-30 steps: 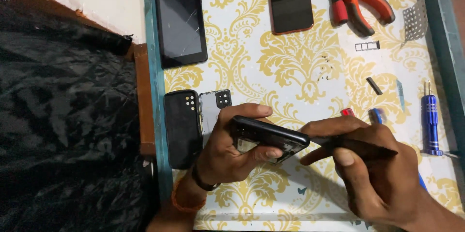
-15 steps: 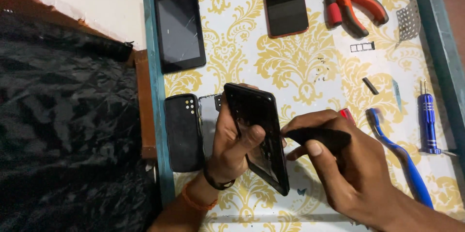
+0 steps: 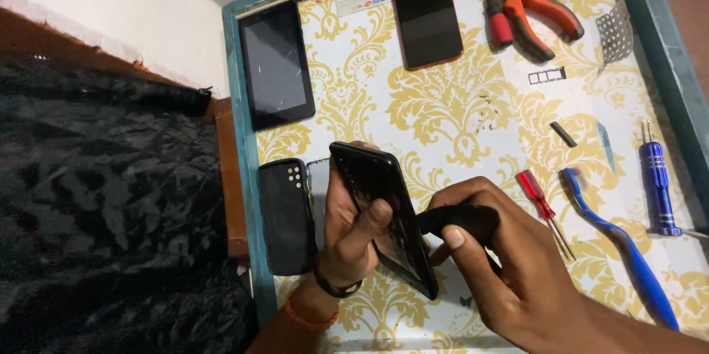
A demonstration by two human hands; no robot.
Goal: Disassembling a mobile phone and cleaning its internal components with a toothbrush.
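Black phone [image 3: 384, 213], held upright and edge-on a second ago, now tilts back in the left hand [image 3: 347, 239], its open inner side turned up toward the right hand [image 3: 509, 265]. That hand grips a dark tool [image 3: 458, 221], which now meets the phone's long edge. Beyond them on the patterned worktop [image 3: 443, 103] lie a red screwdriver [image 3: 543, 202], a blue toothbrush [image 3: 620, 247] and red pliers [image 3: 524, 10].

black phone [image 3: 380, 206], yellow damask-patterned table [image 3: 443, 103], blue toothbrush [image 3: 620, 247], red-handled pliers [image 3: 528, 10]
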